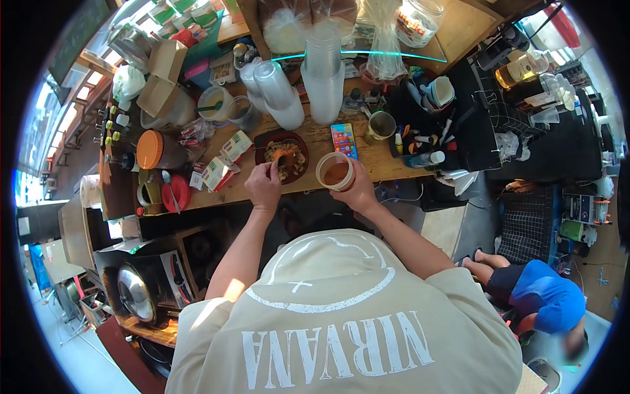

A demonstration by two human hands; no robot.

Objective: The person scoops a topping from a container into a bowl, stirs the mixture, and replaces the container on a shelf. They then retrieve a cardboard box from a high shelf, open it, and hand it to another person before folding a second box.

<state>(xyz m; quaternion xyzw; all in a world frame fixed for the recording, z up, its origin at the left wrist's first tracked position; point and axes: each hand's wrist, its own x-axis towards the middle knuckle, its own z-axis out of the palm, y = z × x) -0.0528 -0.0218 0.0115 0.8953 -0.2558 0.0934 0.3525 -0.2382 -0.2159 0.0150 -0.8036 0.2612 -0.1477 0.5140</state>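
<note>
My left hand (264, 186) is closed on the handle of a spoon (281, 161), whose end is over a dark red bowl (302, 148) of chopped food with some orange bits. In my right hand (357, 191) is a round plastic cup (335, 172) with reddish-brown contents, tilted a little toward me, just right of the bowl. A phone (344, 140) with its screen lit lies on the wooden counter (252, 178) behind the cup. Two small red-and-white cartons (218, 173) rest left of the bowl.
Stacked clear cups (323, 79) stand behind the bowl. An orange-lidded jar (151, 150) and a red plate (176, 192) are at the left. At the right are a glass (380, 127) and a black organizer (469, 125). A person in blue (548, 295) bends at the lower right.
</note>
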